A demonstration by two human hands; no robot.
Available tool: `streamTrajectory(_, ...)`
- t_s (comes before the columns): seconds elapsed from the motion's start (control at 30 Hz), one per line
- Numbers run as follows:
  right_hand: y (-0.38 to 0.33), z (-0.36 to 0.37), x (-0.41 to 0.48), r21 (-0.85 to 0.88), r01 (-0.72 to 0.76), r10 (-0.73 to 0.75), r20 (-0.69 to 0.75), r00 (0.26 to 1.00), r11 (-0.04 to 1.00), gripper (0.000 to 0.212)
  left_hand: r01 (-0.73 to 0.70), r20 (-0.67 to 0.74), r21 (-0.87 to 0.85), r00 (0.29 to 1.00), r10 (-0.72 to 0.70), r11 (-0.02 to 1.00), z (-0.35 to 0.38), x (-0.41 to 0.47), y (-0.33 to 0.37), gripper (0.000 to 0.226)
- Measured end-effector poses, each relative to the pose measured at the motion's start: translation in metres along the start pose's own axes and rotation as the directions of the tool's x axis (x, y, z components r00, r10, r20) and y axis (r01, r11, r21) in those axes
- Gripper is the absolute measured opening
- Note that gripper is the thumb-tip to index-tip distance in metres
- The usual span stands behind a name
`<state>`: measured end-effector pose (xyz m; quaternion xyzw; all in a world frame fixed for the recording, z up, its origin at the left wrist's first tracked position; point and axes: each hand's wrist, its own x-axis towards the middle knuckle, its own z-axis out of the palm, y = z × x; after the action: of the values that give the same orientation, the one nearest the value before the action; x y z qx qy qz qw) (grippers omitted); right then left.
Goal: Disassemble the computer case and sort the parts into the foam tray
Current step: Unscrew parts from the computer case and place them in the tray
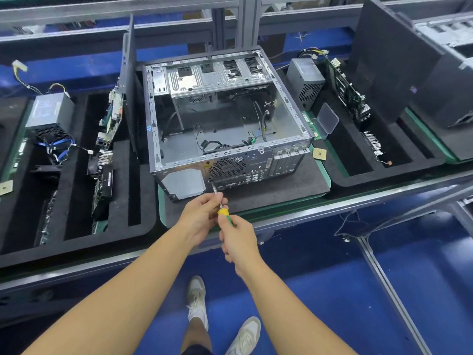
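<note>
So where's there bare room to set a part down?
Bare black foam pad in front of the open grey metal computer case, towards its right. Long empty slot in the left black foam tray. Crowded: grey power supply corner with blue cables.

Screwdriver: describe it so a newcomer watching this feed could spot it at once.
Find the open computer case mid-bench, then its rear panel facing the camera. The screwdriver runs from just below the fan grille into the hands: left hand pinching the shaft, right hand gripping the handle. Its yellow-and-green handle sets it apart from the grey metal around it.
</note>
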<state>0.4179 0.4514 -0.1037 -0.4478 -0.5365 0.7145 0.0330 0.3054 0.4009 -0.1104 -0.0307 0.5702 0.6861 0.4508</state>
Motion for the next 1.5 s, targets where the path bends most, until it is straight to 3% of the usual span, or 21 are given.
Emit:
streamTrajectory(0.1, 0.003, 0.004, -0.002, -0.397, 0.151, -0.203, -0.094, 0.975, 0.905, 0.028, -0.048, -0.038, -0.012, 0.998, 0.048, 0.999, 0.001, 0.005, 0.002, 0.02)
streamTrajectory(0.17, 0.005, 0.007, -0.003, -0.48, 0.176, -0.262, -0.117, 0.958, 0.859, 0.028, -0.068, -0.053, -0.021, 0.996, 0.067, 0.997, 0.001, 0.005, 0.003, 0.024)
streamTrajectory(0.27, 0.01, 0.006, -0.003, -0.324, 0.224, -0.274, -0.117, 0.954, 0.919, 0.028, -0.081, -0.052, 0.018, 0.995, 0.082, 0.997, -0.001, 0.005, 0.003, 0.026)
streamTrajectory(0.97, 0.015, 0.004, 0.002, -0.226, 0.225, -0.25, -0.091, 0.964, 0.948, 0.035, -0.079, -0.033, 0.045, 0.996, 0.081, 0.996, -0.006, 0.008, -0.001, 0.042)
streamTrajectory(1.03, 0.013, 0.004, 0.001, -0.159, 0.187, -0.199, -0.064, 0.978, 0.969, 0.036, -0.081, -0.027, 0.048, 0.996, 0.082, 0.996, -0.006, 0.008, -0.001, 0.038)
streamTrajectory(1.13, 0.01, 0.001, 0.002, 0.1, 0.021, -0.023, 0.017, 1.0, 0.995, 0.032, -0.082, -0.032, 0.044, 0.996, 0.083, 0.996, -0.006, 0.007, 0.0, 0.029)
streamTrajectory(1.33, 0.006, -0.004, 0.003, 0.345, -0.174, 0.104, 0.212, 0.972, 0.922, 0.031, -0.1, -0.095, 0.086, 0.99, 0.108, 0.991, -0.004, 0.008, 0.0, 0.034)
streamTrajectory(1.43, 0.007, -0.004, 0.003, 0.495, -0.311, 0.161, 0.323, 0.933, 0.811, 0.037, -0.11, -0.112, 0.107, 0.986, 0.122, 0.988, -0.004, 0.009, 0.0, 0.039)
streamTrajectory(1.5, 0.008, -0.006, 0.005, 0.588, -0.4, 0.155, 0.422, 0.893, 0.703, 0.035, -0.131, -0.118, 0.141, 0.982, 0.148, 0.981, -0.003, 0.009, 0.001, 0.028)
